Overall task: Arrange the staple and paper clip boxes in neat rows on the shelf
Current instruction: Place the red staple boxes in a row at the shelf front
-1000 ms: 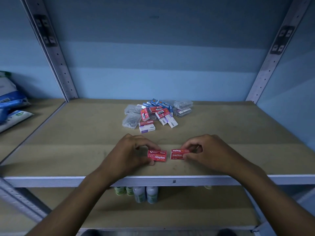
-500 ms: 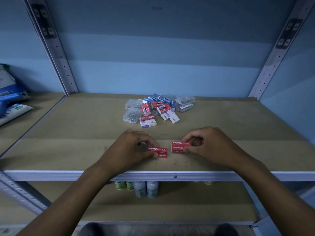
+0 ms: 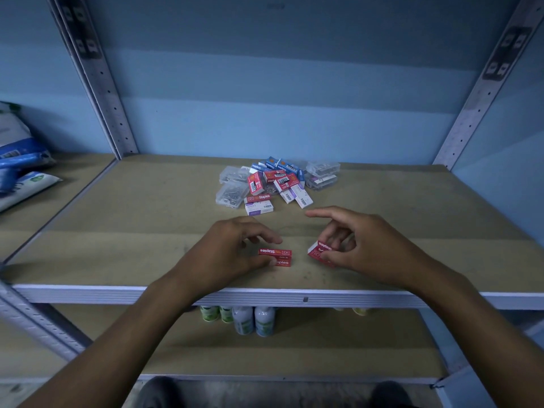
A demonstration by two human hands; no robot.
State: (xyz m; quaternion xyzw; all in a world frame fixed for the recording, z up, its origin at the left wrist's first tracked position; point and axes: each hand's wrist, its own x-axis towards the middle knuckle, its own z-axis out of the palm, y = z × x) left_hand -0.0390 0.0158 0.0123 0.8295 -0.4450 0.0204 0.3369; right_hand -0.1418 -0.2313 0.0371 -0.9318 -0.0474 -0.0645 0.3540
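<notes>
The left hand (image 3: 232, 251) holds a red staple box (image 3: 275, 257) between the thumb and the curled fingers. This box stands on its long edge on the shelf (image 3: 117, 237), near the front edge, and the word "Staples" on it reads upside down. The right hand (image 3: 362, 245) pinches a second red box (image 3: 319, 252) with the thumb and the middle fingers, while its index finger points out straight to the left. The second box is tilted, with one white end turned toward the first box, and the two boxes are apart with a bare gap of shelf between them. I cannot tell if the tilted box touches the shelf.

Further back, in the middle of the shelf, lies a loose pile of boxes (image 3: 276, 184): red, blue and white ones, mixed with clear plastic cases (image 3: 231, 194) of paper clips. On the lower shelf some small bottles (image 3: 253, 319) stand under the front edge. At the left, blue and white bags (image 3: 17, 160) lie on the neighbour shelf.
</notes>
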